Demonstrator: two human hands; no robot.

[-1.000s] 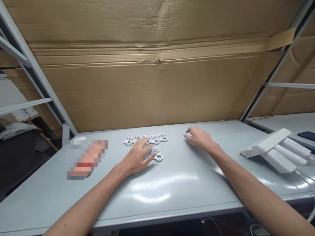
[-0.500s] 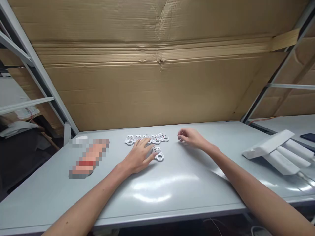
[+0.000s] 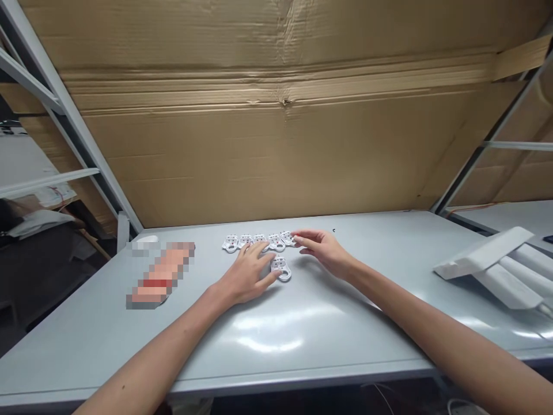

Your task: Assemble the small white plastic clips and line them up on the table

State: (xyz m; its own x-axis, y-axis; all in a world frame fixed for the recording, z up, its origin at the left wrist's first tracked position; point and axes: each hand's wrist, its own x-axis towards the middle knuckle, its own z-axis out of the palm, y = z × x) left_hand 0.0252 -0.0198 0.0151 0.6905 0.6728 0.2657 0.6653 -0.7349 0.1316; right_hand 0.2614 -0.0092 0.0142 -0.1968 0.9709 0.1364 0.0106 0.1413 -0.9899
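Note:
Several flat white plastic brackets, each with a round ring, lie on the grey table. My left hand (image 3: pixel 246 274) rests palm down with its fingers spread over the row's middle bracket (image 3: pixel 259 239). Its thumb reaches the left side of a single bracket (image 3: pixel 281 268) lying nearer to me. My right hand (image 3: pixel 326 251) has its thumb and index fingertips close together at the right edge of the row's last bracket (image 3: pixel 286 237). The fingers partly cover that bracket, and whatever may be between them is hidden.
A small dark speck (image 3: pixel 334 230) lies behind my right hand. At the left are a pixelated reddish object (image 3: pixel 162 275) and a white rounded item (image 3: pixel 149 240). A white foam-like piece (image 3: pixel 486 259) stands at the right. Cardboard (image 3: pixel 276 161) walls the back between metal posts.
My right hand has moved left, bringing its fingertips to the last bracket in the row. The left hand has stayed over the brackets. The view has shifted slightly.

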